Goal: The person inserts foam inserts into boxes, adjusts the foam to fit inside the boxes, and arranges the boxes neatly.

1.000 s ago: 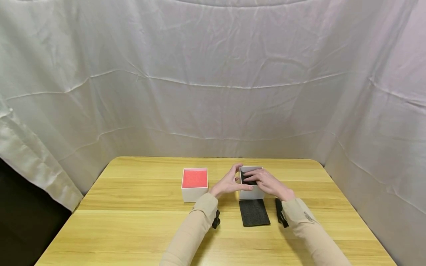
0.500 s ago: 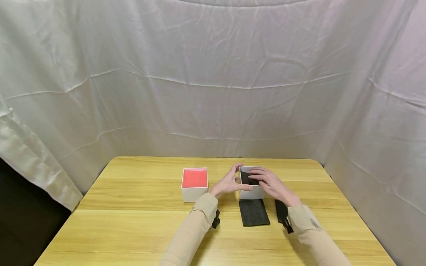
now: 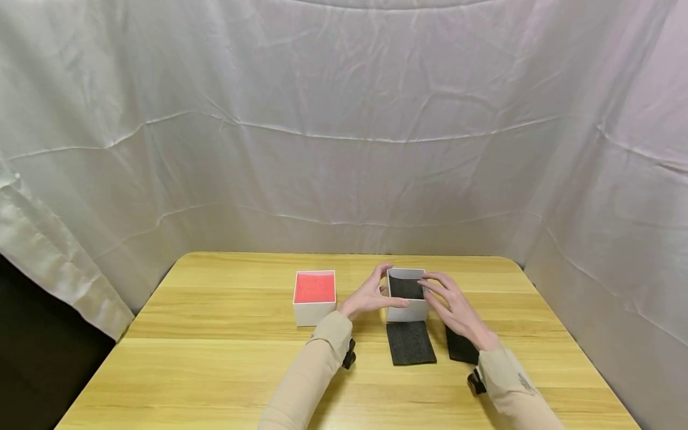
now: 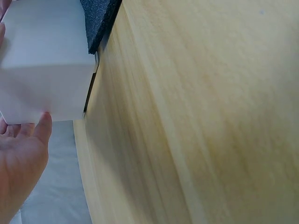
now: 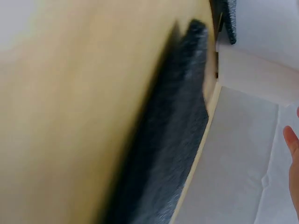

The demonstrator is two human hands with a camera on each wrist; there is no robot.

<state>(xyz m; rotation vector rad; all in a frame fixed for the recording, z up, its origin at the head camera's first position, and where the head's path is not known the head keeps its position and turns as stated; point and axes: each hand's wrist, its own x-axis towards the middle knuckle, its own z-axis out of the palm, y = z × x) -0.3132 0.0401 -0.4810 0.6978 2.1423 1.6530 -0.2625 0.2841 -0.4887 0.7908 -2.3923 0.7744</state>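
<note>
A white box (image 3: 407, 312) stands right of the table's middle, with a black foam sheet (image 3: 404, 288) lying inside it. My left hand (image 3: 371, 296) grips this box from the left, thumb across the front and fingers toward the back; the left wrist view has the hand (image 4: 21, 161) against the box wall (image 4: 46, 91). At the right rim, my right hand (image 3: 454, 307) has its fingers extended and loosely spread, holding nothing. Just in front of the box lies a black foam square (image 3: 411, 344). Another black foam piece (image 3: 460, 347) is partly hidden under the right wrist.
To the left stands a second white box (image 3: 313, 315), with a red sheet (image 3: 314, 288) inside. Both boxes are on a wooden table (image 3: 215, 358). Pale curtains (image 3: 344, 149) hang behind and at the sides. Each wrist wears a dark camera mount (image 3: 475, 382).
My right hand has drawn back from over the black sheet inside the box to its right rim, uncovering more of the sheet. The left hand has stayed on the box.
</note>
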